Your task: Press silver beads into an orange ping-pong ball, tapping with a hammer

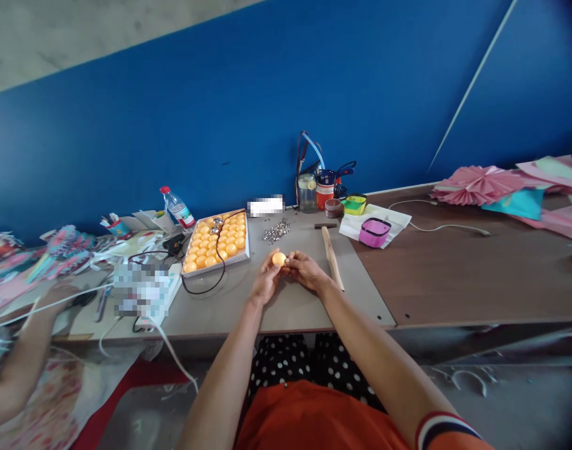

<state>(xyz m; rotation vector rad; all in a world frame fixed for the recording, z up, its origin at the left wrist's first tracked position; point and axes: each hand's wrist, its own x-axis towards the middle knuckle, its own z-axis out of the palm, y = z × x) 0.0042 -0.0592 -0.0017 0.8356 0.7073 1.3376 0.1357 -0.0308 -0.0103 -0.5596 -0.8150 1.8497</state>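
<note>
Orange ball (279, 258), small and round, is pinched between both hands: the left hand (265, 281) cups it and the right hand (304, 270) grips its side, over the counter (290, 306) toward its front edge. Whether anything is being fitted to it is too small to tell. A tray (215, 265) of like balls lies leftward, a wooden stick (332, 262) just right. The shell looks thin, so a light, steady pinch suits it.

Illumination bright, even and diffuse; its direction cannot be determined. Shadows on the table (290, 306) are faint and soft-edged. Centre sharp: orange ball (279, 258) crisply resolved. Wide-angle stretching and softness toward 3 and 9 o'clock. Corner darkening at 1 o'clock. Pixelated patches near centre and at 9 o'clock.
</note>
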